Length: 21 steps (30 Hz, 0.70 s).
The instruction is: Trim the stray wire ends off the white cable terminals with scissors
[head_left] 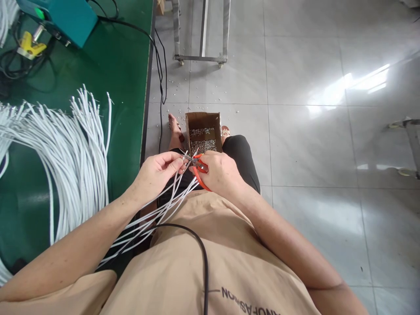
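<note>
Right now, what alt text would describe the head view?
A person's right hand holds red-handled pliers near white cables in the left hand. More cables lie on a green table; an open cardboard box sits between the feet.

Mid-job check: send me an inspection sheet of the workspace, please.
Surface: green table bearing bundled white wires and a teal unit.
Job's things: red-handled cutters, loose white wires across the lap.
Clutter: small bits on the floor; more inside the cardboard box.
Hands: left hand pinches loose wires; right hand grips the cutters.
Cables: black cable beside the table; another over the shirt.
Surroundings: wheeled metal frame ahead.
</note>
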### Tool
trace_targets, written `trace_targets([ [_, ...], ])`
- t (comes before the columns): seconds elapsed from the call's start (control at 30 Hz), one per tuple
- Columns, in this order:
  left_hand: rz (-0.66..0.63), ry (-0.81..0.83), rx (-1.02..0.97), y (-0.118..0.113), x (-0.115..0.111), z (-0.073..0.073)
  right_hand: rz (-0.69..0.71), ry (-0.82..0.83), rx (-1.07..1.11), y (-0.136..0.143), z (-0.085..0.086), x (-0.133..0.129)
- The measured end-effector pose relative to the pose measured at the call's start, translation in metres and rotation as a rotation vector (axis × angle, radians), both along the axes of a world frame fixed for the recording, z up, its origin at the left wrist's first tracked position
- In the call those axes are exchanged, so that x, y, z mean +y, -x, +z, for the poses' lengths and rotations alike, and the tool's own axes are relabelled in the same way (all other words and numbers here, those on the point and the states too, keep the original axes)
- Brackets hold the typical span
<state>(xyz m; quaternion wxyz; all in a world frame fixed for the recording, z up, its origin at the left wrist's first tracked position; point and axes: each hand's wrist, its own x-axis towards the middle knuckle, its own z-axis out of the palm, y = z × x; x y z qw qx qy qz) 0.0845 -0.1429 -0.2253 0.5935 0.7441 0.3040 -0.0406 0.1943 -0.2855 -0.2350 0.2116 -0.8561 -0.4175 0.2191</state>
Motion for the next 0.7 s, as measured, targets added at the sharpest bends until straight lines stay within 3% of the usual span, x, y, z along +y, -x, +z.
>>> trace_targets([
  [0.13,-0.047,-0.061,0.007,0.000,0.001,0.001,0.043,0.044,-0.072,0.000,0.005,-0.001],
  [0.3,-0.024,-0.014,-0.016,-0.001,-0.001,0.001,0.031,0.055,-0.089,0.002,0.004,-0.002],
  [0.5,-0.012,-0.190,0.035,-0.001,-0.004,0.004,-0.007,0.086,-0.098,0.008,0.005,-0.003],
  [0.7,-0.032,-0.204,0.049,0.000,-0.005,0.006,-0.023,0.057,-0.059,0.009,0.001,-0.005],
])
